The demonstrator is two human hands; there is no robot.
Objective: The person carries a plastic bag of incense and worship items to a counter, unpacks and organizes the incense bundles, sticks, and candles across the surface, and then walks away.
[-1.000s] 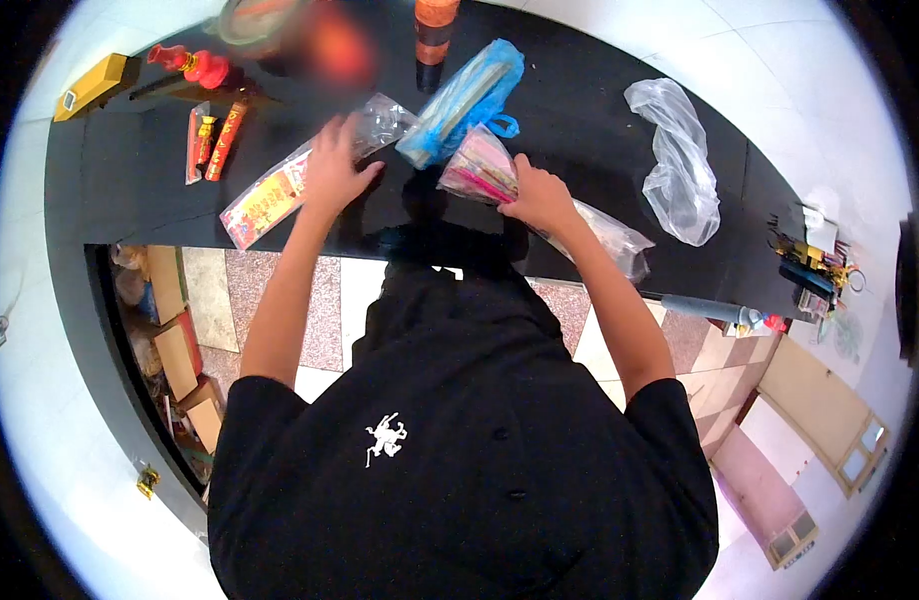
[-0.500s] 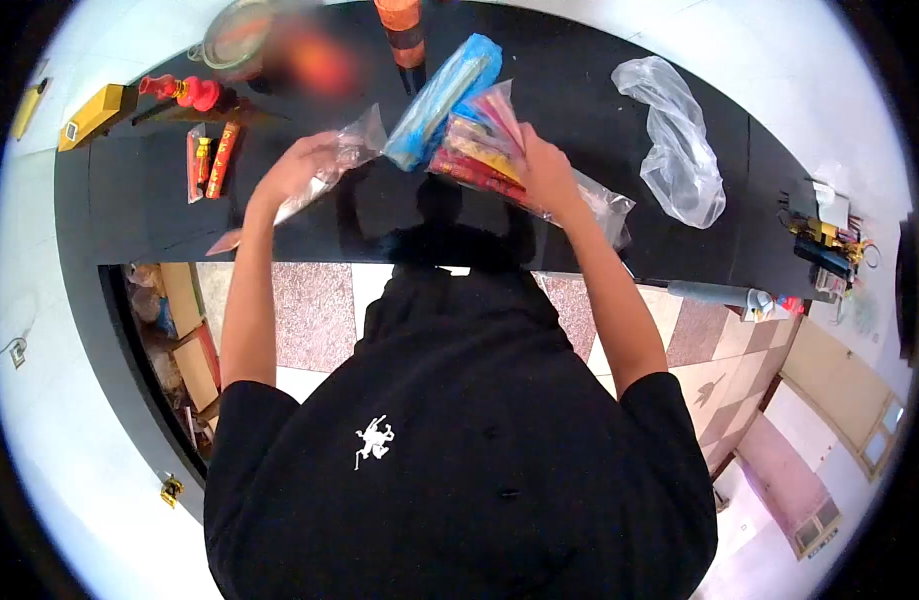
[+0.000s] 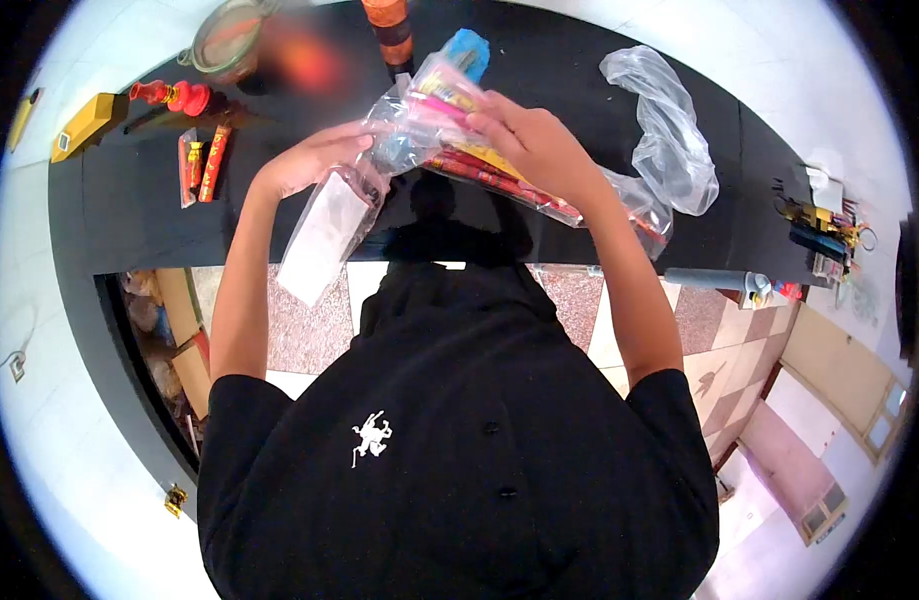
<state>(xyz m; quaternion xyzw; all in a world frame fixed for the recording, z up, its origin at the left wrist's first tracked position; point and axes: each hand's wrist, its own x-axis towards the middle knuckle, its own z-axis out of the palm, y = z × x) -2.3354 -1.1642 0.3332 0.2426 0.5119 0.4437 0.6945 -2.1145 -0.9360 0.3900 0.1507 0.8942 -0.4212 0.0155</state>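
Note:
My left hand (image 3: pixel 315 162) is closed on a clear plastic bag (image 3: pixel 385 120) with a white card-like sheet (image 3: pixel 328 225) in its lower end, which hangs past the table's front edge. My right hand (image 3: pixel 540 145) grips a clear plastic packet (image 3: pixel 495 175) of long red and yellow items, its pink and yellow upper end tilted toward the left hand. The two plastics overlap between my hands; whether one is inside the other I cannot tell. Behind them lies a blue plastic-wrapped bundle (image 3: pixel 470 52), mostly covered by the packet.
A crumpled clear plastic bag (image 3: pixel 670 140) lies at the right of the black table (image 3: pixel 750 200). On the left are small red and yellow packets (image 3: pixel 205 165), a red turned holder (image 3: pixel 185 97), a yellow box (image 3: pixel 85 127) and a bowl (image 3: pixel 225 45). An orange-brown cylinder (image 3: pixel 390 35) stands at the back.
My hands have brought the bag and the packet together. The bag has swung so its white sheet faces up, and the packet now covers most of the blue bundle.

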